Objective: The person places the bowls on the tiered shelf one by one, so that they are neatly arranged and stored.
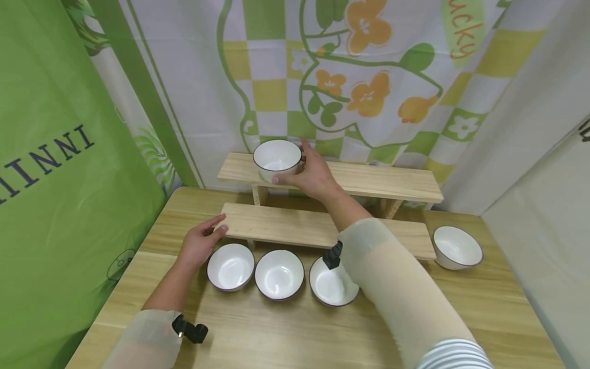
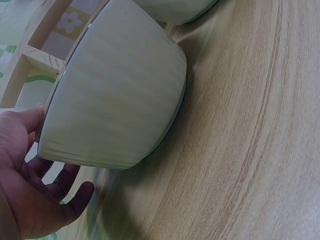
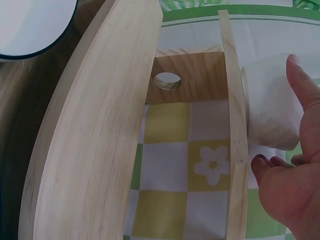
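Observation:
At the left part of the upper wooden shelf (image 1: 382, 180), my right hand (image 1: 315, 174) holds a white dark-rimmed bowl (image 1: 276, 156) from its right side. The thumb is at the front of the bowl and the fingers reach behind it; the right wrist view shows the bowl (image 3: 272, 102) between thumb and fingers. My left hand (image 1: 198, 245) pinches the left end of the lower wooden shelf (image 1: 276, 224). Just below that hand stands a similar bowl (image 1: 230, 266), whose outer wall fills much of the left wrist view.
Two more white bowls, a middle one (image 1: 279, 274) and a right one (image 1: 333, 287), line up before the shelf; my right sleeve overlaps the latter. Another bowl (image 1: 457, 247) stands by the shelf's right end. A patterned curtain (image 1: 276, 95) hangs close behind the rack.

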A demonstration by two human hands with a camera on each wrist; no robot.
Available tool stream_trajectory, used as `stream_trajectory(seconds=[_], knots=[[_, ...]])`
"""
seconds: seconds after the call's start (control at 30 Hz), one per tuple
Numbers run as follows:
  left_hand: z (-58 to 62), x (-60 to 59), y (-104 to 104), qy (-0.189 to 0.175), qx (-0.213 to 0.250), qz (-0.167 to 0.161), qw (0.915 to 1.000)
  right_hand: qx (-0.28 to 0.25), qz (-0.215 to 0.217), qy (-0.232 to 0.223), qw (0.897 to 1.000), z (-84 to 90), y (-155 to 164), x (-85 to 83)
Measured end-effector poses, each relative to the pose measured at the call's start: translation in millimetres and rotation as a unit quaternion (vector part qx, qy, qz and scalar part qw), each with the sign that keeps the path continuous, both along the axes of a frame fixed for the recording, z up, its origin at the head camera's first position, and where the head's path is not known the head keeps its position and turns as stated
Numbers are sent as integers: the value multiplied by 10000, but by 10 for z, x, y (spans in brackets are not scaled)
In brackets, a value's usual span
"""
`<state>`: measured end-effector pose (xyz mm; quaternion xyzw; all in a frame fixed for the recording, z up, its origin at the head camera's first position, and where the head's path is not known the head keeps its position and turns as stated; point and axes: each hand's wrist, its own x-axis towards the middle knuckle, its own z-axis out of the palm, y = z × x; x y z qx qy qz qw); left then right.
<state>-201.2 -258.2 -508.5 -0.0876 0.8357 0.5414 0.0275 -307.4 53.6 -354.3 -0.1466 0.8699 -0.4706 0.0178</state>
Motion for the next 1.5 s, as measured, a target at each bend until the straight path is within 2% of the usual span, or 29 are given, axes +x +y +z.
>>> stream_trajectory(seconds=[0.27, 0.5, 0.87, 1.17, 1.5], knots=[[7, 0, -22, 19, 55, 73, 10000, 105, -60, -139, 9998, 20, 145, 57], [15, 2, -12, 1, 35, 52, 10000, -129, -65, -261, 9996, -4, 345, 109], [20, 28, 6, -34, 6, 98, 9999, -312, -50, -468, 9984, -39, 564, 250], [21, 33, 17, -9, 20, 90, 10000, -581, 50, -378, 9976, -53, 733, 373], [56, 34, 49, -21, -13, 112, 9999, -579, -73, -567, 9967, -112, 954, 539]])
